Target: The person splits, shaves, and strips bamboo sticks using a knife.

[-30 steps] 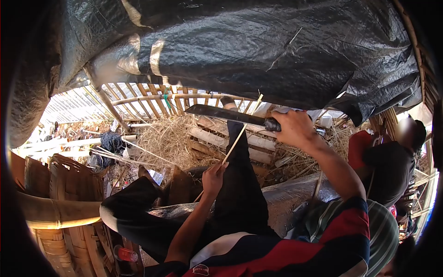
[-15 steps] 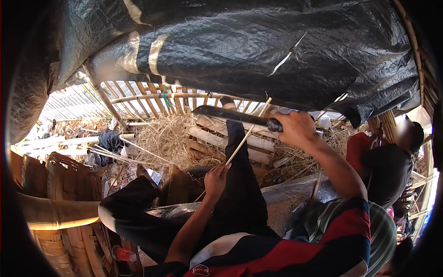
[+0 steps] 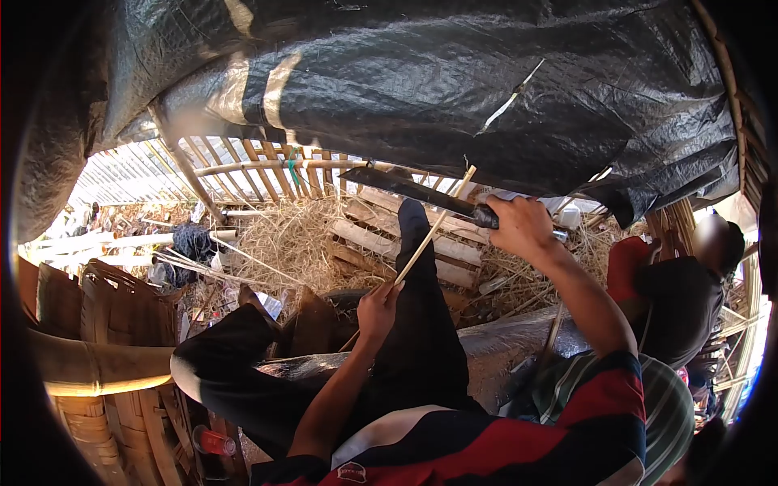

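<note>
left hand (image 3: 378, 314) is pinching a thin pale stick (image 3: 425, 249) between closed fingers, right hand (image 3: 519, 227) is gripping a long dark knife (image 3: 401, 186) in a closed fist, the stick is slanting far right above a black-clad leg (image 3: 425, 340), the knife is crossing near its far end, straw (image 3: 279, 251) is lying to the left

Your machete (image 3: 405, 187) now slants more steeply, its tip pointing higher, off to the left of your right grip (image 3: 519, 229). It crosses the stick (image 3: 423, 241) closer to that grip and farther out from your left grip (image 3: 378, 314). The stick's far end has swung toward the right grip. Well beyond it, the black tarp's (image 3: 389, 89) slit (image 3: 504, 107) gapes wider.
</note>
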Available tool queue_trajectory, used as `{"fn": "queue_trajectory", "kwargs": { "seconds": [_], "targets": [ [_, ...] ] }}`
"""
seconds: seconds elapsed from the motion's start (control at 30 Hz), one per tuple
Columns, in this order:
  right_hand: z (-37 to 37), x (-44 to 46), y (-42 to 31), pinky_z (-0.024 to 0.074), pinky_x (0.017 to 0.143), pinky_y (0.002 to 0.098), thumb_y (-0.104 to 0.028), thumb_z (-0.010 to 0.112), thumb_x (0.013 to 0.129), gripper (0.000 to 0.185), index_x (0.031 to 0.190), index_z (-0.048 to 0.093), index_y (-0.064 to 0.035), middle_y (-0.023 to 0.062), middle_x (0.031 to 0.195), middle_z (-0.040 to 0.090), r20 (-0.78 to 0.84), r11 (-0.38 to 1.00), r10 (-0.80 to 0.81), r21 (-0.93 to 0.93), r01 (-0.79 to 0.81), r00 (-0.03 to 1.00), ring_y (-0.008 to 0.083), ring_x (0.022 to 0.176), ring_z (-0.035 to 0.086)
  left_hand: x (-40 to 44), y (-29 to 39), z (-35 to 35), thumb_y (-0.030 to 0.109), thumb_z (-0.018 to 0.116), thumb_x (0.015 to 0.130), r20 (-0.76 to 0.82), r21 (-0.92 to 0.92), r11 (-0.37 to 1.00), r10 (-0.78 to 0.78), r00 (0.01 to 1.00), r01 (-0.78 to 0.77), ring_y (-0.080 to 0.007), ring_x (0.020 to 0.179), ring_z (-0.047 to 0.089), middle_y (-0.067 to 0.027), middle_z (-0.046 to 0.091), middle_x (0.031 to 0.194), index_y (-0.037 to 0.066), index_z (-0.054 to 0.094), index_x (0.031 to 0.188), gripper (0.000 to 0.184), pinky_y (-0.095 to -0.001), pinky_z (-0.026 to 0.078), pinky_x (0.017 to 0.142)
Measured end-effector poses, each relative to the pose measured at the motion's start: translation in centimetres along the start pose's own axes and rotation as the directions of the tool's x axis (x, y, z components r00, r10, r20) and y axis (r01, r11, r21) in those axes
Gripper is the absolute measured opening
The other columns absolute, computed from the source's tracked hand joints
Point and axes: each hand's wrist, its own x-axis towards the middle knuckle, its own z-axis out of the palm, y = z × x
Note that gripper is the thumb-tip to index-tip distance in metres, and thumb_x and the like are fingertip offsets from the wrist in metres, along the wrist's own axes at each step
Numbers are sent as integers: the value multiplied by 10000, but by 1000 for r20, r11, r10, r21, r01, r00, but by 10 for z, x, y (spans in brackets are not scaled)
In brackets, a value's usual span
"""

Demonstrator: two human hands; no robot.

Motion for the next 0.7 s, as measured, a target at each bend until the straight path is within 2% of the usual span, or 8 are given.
{"fn": "queue_trajectory", "kwargs": {
  "seconds": [0.13,0.2,0.27,0.33,0.37,0.53,0.63,0.7],
  "targets": [
    [16,-10,-21,546,585,413,-146,641,680,297,963,619,-62,162,650,638,4,998,0,68,0,1000,318,637,669,-3,-4,-1,226,641,879,-49,-14,998,60,997,-61,-343,671,623,-132,632,748,67,658,920,165,-394,463,551],
    [23,-17,-28,541,564,414,-136,633,677,304,973,615,-67,149,631,630,27,986,-169,8,169,985,313,618,665,-6,-3,1,227,641,879,-52,-7,995,97,994,-98,-339,671,624,-133,630,744,69,657,915,163,-394,462,552],
    [17,-15,-28,536,557,419,-128,630,668,326,990,614,-75,145,634,633,79,985,-165,-33,168,983,313,609,662,-9,-3,0,237,639,880,-67,-42,994,95,993,-98,-337,676,623,-133,628,745,66,655,909,174,-395,465,559],
    [13,-11,-21,534,557,422,-133,629,661,333,989,618,-81,148,645,639,141,997,20,69,-30,990,316,610,662,-9,-6,-2,240,637,882,-50,-17,999,51,997,-52,-333,674,623,-129,629,748,66,653,910,177,-395,466,562],
    [17,-13,-17,535,557,422,-143,626,675,323,992,619,-83,148,656,644,7,999,-10,32,9,1000,308,608,664,-6,-7,-3,242,634,883,-43,5,1000,19,999,-19,-330,673,624,-125,630,750,66,652,911,180,-396,467,564],
    [36,-30,-39,545,561,416,-158,632,670,317,974,622,-67,155,633,635,-34,999,-39,4,39,999,304,592,662,-13,-17,1,246,630,885,-58,-17,997,71,996,-72,-325,671,626,-118,631,754,68,653,918,182,-397,465,562],
    [38,-41,-55,538,519,421,-166,634,692,300,973,621,-62,162,652,640,149,986,-158,-24,163,976,299,572,655,-22,-16,1,245,631,885,-40,-10,996,84,996,-84,-321,675,632,-116,636,762,74,659,930,179,-399,467,566],
    [26,-36,-47,537,514,415,-171,631,713,302,997,614,-69,149,653,640,196,998,-62,-15,66,979,289,566,653,-25,-17,1,244,631,885,-36,-22,997,69,997,-70,-322,679,634,-116,639,767,76,661,935,178,-400,469,569]
  ]
}}
